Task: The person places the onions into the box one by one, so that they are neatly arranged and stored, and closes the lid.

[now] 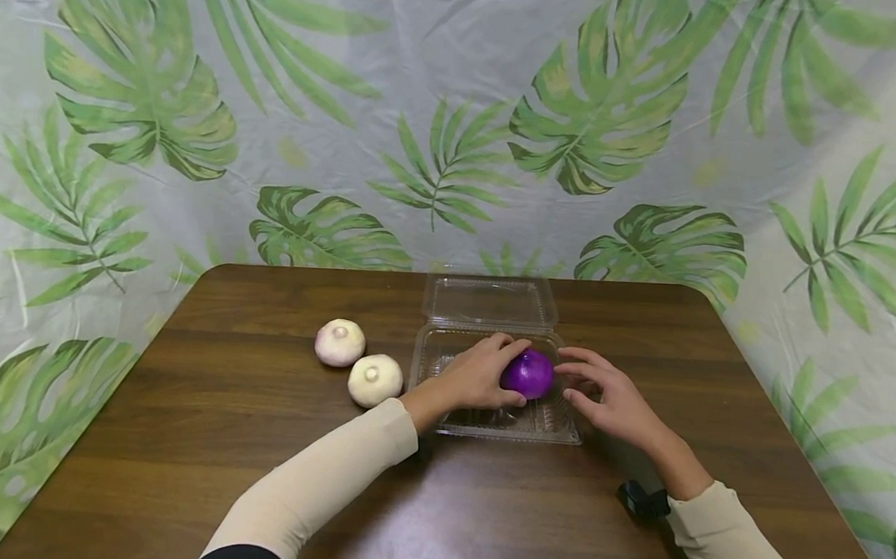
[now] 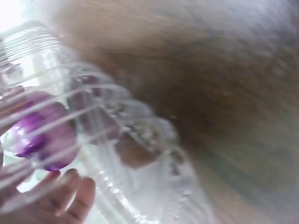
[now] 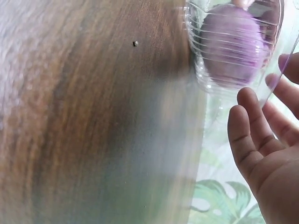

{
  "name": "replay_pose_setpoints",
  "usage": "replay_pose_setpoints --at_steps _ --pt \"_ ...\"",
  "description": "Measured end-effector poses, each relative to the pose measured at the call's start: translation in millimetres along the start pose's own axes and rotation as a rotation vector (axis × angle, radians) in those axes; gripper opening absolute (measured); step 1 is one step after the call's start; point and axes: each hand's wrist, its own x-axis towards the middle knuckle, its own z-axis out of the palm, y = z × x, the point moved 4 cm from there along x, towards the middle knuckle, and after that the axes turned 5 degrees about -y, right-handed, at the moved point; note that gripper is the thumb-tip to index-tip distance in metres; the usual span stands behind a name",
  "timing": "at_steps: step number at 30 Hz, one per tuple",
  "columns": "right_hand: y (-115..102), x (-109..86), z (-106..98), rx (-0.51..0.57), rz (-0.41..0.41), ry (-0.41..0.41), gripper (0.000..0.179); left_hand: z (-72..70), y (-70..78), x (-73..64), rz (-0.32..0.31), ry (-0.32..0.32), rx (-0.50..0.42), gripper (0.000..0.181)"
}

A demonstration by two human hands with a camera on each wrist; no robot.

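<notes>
My left hand point(image 1: 481, 377) reaches into a clear plastic clamshell box point(image 1: 501, 437) and holds a shiny purple onion point(image 1: 530, 375) between thumb and fingers. The onion is at the right part of the box's base; in the left wrist view the purple onion point(image 2: 46, 130) shows through the ridged clear wall. Beside the box's right wall is my right hand point(image 1: 623, 404), its fingers spread and loosely bent with nothing in them. In the right wrist view, the fingers point(image 3: 250, 121) of that hand are close to the box's rim; whether they touch it I cannot tell.
Two pale, round, turnip-like vegetables, one at the back point(image 1: 340, 342) and one nearer point(image 1: 374, 381), lie left of the box. The box's lid point(image 1: 492, 302) is folded back toward the rear edge of the brown wooden table point(image 1: 186, 435). A leaf-patterned curtain point(image 1: 457, 80) hangs behind.
</notes>
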Motion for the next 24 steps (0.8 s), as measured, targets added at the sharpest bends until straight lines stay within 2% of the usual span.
replay_pose_setpoints --at_steps 7,16,24 --pt "-0.3 1.4 1.7 0.007 -0.004 0.002 0.032 -14.3 5.0 -9.3 0.013 -0.001 -0.071 0.089" --pt "-3.5 1.4 0.2 0.008 0.003 0.010 0.031 -33.4 9.7 -29.1 0.058 0.013 -0.126 0.085" --pt "-3.9 1.8 1.6 0.007 0.010 0.002 0.032 -56.5 -1.2 -50.9 0.050 0.067 -0.172 0.079"
